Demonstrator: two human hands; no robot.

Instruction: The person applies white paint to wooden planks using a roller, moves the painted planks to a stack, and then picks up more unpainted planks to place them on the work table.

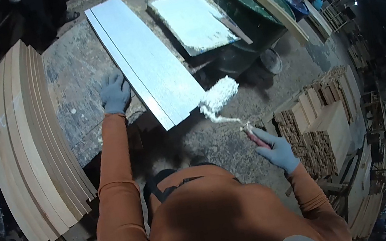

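Note:
My right hand, in a grey glove, is wrapped round the handle of a paint roller. The roller's shaggy sleeve is coated in white and comes right up to the near right corner of a white-painted board. A thin groove runs lengthwise near that board's left edge, and its near end juts past the worktable. My left hand, gloved too, lies flat on the worktable with fingers apart, close to the board's left edge. Beyond the board, a shallow tray of white paint has a flat stick across its right side.
Unpainted boards are stacked along the left of the stained worktable. A dark green barrel stands beside the tray, with a wooden strip across it. Piled timber pieces rest at right, near a bucket on the floor.

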